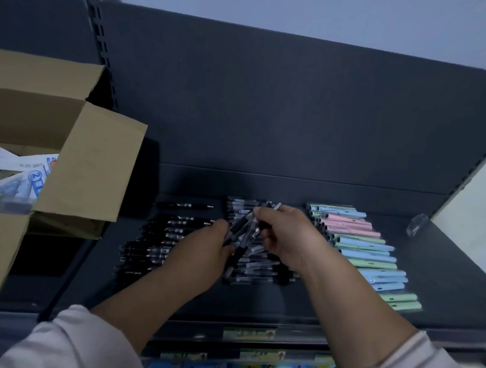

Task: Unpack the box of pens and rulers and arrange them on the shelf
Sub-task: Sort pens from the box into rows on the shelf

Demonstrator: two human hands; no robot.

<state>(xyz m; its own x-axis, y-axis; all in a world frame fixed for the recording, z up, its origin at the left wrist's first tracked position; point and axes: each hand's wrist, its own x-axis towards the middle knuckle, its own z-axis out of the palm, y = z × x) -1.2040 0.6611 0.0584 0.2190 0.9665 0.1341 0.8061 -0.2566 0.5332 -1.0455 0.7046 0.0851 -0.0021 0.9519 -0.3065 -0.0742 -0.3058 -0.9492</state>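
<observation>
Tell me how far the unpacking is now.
Done: black pens, clear pens and pastel pens lie in three groups on the shelf. In hand: left hand and right hand hold a bundle of clear pens over the middle group. Left: the box holds packets; no rulers on the shelf.

dark shelf (443,264): black pens (163,236) rowed at left, clear pens (260,269) heaped mid, pastel pens (368,248) right; cardboard box (93,162) open, far left.

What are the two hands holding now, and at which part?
A small bundle of clear pens: the left hand grips its lower half, the right hand its upper end.
</observation>
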